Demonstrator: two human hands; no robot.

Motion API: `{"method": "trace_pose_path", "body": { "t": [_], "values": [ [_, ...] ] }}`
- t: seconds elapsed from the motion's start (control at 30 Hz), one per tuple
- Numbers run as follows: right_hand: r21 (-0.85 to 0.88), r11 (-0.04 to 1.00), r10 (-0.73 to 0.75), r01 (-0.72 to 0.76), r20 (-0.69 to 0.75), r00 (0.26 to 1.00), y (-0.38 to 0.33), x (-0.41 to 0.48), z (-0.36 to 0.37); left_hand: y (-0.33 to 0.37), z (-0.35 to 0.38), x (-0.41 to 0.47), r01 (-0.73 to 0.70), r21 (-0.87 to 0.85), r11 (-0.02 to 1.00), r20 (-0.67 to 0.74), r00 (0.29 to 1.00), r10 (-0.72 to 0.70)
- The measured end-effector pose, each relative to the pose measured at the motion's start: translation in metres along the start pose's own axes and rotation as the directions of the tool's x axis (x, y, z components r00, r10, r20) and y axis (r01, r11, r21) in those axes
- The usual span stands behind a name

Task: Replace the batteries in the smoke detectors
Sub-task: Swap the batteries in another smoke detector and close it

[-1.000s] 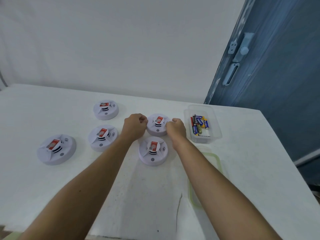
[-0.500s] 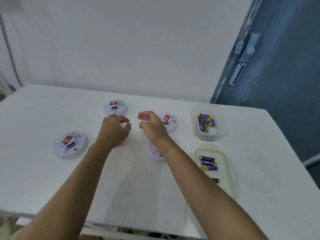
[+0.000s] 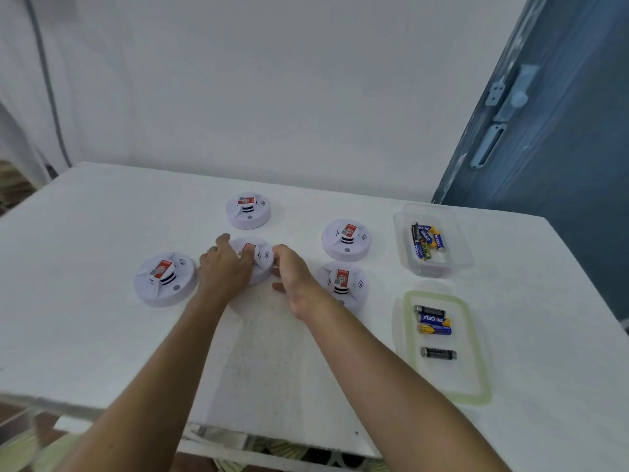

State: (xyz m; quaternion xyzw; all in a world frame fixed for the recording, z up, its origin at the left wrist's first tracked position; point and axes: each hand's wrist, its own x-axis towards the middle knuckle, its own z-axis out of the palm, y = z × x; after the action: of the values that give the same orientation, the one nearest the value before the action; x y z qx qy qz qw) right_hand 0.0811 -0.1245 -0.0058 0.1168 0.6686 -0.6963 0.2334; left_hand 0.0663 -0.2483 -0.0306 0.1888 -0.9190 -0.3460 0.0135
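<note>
Five smoke detectors (image 3: 248,210) (image 3: 346,239) (image 3: 165,279) (image 3: 342,284) (image 3: 262,258), two hands (image 3: 224,270) (image 3: 294,277), four batteries (image 3: 429,312) (image 3: 434,320) (image 3: 435,330) (image 3: 439,353) on one lid (image 3: 449,378).

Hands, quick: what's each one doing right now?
Left hand: grips the middle smoke detector.
Right hand: grips the same detector's right edge.

middle detector (image 3: 260,257): left half hidden under the left hand (image 3: 224,270), whose fingers curl over it; right rim behind the right hand (image 3: 294,277) (grip or mere touch, cannot tell). near-right detector (image 3: 347,284): near edge covered by the right wrist. batteries (image 3: 425,241) in clear tub (image 3: 456,247): labels too small to read. both forearms and the tabletop (image 3: 85,318): cut off by the lower edge.
</note>
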Motion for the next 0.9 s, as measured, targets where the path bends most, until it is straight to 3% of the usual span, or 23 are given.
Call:
{"method": "trace_pose_path", "body": {
  "t": [0.2,0.37,0.43,0.57,0.7,0.8,0.9],
  "values": [
    [0.228,0.972,-0.073,0.058,0.060,0.996,0.001,0.000,-0.012,0.009,-0.018,-0.007,-0.119,-0.207,0.971,-0.033,0.993,0.114],
    [0.473,0.860,-0.232,0.192,0.027,0.972,-0.009,-0.003,-0.025,0.027,-0.027,-0.020,-0.289,-0.319,0.902,-0.087,0.957,0.276],
    [0.491,0.846,-0.247,0.207,0.016,0.969,-0.016,-0.007,-0.029,0.037,-0.024,-0.031,-0.373,-0.387,0.843,-0.145,0.928,0.344],
    [0.388,0.912,-0.178,0.129,0.091,0.980,-0.021,-0.009,-0.037,0.051,-0.014,-0.053,-0.497,-0.430,0.754,-0.207,0.867,0.453],
    [0.551,0.831,-0.162,0.072,0.116,0.980,-0.026,-0.017,-0.055,0.057,-0.009,-0.066,-0.525,-0.459,0.717,-0.084,0.829,0.553],
    [0.587,0.806,-0.162,0.081,0.088,0.983,-0.025,-0.020,-0.065,0.060,-0.006,-0.074,-0.587,-0.385,0.712,-0.002,0.772,0.636],
    [0.583,0.808,-0.189,0.091,0.109,0.976,-0.023,-0.026,-0.077,0.064,-0.002,-0.074,-0.574,-0.376,0.728,0.010,0.783,0.622]
  ]
}}
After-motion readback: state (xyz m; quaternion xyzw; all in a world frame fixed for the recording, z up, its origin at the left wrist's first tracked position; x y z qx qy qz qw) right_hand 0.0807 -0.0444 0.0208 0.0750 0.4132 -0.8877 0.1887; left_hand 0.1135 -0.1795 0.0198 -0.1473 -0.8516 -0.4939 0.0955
